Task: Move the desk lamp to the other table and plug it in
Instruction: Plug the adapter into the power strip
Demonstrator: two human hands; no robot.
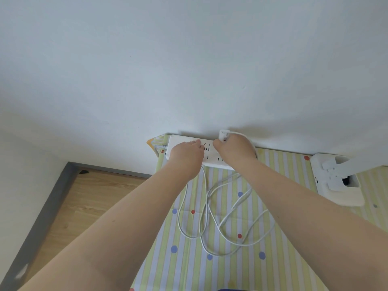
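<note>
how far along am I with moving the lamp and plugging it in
Done: the lamp stands on the striped table. In hand: your right hand holds the plug above the power strip, which your left hand steadies. Left: push the plug into a socket.

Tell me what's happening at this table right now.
A person is plugging in a desk lamp. The left hand presses down on a white power strip lying against the wall, holding it steady. The right hand pinches the lamp's white plug just above the strip; it is not yet in a socket. The white cord lies in loose loops on the striped tablecloth, and the white lamp base stands at the right.
</note>
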